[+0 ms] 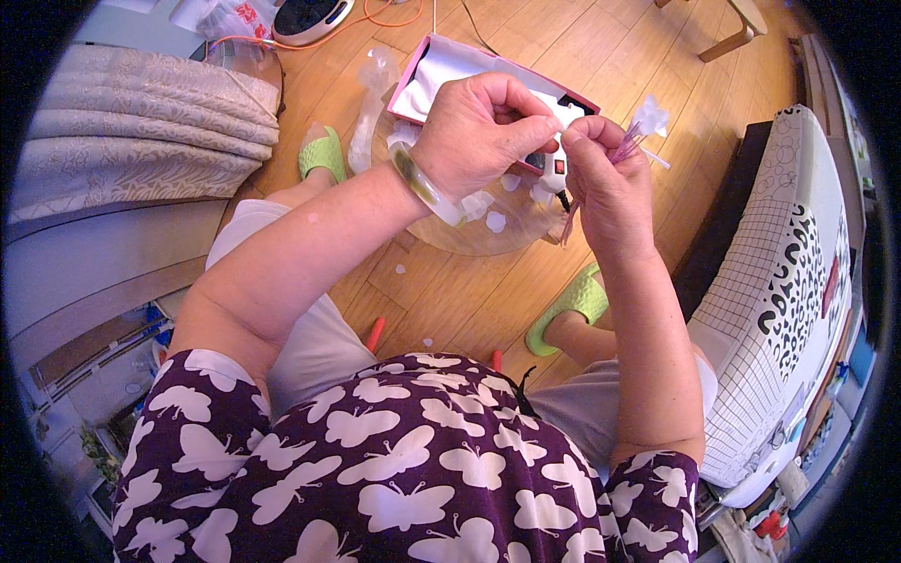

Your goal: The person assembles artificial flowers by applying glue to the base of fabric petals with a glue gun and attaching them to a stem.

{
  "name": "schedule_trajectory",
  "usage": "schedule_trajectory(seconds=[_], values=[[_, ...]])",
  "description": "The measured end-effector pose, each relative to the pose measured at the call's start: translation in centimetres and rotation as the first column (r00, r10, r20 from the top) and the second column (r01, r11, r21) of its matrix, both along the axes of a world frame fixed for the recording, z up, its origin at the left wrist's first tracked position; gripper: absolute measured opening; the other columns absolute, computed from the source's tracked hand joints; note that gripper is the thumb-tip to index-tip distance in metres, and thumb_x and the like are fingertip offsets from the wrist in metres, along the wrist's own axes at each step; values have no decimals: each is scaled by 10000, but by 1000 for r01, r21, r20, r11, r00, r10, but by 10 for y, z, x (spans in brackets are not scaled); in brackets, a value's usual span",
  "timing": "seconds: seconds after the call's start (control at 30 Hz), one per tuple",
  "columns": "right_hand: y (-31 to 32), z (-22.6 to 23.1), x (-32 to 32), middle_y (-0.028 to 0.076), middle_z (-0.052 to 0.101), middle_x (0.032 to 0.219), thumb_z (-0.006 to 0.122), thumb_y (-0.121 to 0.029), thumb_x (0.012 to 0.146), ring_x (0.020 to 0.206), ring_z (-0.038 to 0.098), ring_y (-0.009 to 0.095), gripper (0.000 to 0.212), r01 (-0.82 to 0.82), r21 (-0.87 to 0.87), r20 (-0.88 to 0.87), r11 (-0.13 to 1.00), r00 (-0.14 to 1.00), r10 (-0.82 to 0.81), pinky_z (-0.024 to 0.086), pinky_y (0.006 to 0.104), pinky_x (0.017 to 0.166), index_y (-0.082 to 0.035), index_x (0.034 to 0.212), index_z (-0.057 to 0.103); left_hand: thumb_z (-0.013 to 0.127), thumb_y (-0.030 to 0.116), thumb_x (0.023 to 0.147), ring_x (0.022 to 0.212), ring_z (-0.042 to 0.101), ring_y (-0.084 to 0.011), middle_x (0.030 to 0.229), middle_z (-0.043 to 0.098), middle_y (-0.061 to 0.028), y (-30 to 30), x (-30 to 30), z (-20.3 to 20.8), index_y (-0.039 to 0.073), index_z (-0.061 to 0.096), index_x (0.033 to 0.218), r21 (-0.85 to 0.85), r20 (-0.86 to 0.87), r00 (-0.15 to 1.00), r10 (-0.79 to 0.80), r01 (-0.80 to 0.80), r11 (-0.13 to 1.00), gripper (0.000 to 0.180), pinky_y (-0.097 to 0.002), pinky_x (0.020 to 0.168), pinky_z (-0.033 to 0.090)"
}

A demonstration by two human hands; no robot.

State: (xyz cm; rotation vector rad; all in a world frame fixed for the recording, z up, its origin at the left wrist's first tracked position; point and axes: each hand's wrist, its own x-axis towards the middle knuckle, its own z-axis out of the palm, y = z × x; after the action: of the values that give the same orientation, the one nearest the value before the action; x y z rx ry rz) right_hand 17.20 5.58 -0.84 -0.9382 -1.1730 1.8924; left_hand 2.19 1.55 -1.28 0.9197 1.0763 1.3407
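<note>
Holds in the right hand (pixel 612 178) a small bundle of thin purple stems (pixel 627 148), slanting up toward the far right. Carries at the far end a pale, nearly white flower (pixel 649 116), with thin, ruffled, spread petals, clear of the grip. Shows on the near side thin mauve-brown strands (pixel 569 223), hanging loose, with any join hidden by the palm.

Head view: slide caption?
Left hand pinching beside the right hand, which holds purple-stemmed white petals, with an open pink-rimmed box beyond.
</note>
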Motion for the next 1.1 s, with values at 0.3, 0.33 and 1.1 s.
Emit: schedule_trajectory(seconds=[0.3,0.33,1.1], values=[[3,-6,2,-62,481,568,610,-116,772,423,340,-1,86,-5,-84,-63,996,998,0,210,157,372,-54,782,551,613,86,782,714,588,-121,785,603,-63,1,3,-3,-4,563,887,-42,158,985,-74,81,996,147,-233,669,492],[3,-7,2,-61,483,569,609,-116,773,424,343,0,86,-11,-82,-59,997,998,6,215,157,373,-53,785,551,617,98,782,704,586,-117,783,604,-60,1,3,-3,1,567,887,-43,140,985,-99,105,994,152,-231,658,490],[1,0,0,-64,444,570,558,-184,774,461,333,13,98,-101,-89,30,991,994,104,226,164,409,-90,792,537,506,113,851,709,550,-92,757,562,-37,2,-3,-8,11,514,843,30,-67,989,-132,134,991,103,-244,641,492]])
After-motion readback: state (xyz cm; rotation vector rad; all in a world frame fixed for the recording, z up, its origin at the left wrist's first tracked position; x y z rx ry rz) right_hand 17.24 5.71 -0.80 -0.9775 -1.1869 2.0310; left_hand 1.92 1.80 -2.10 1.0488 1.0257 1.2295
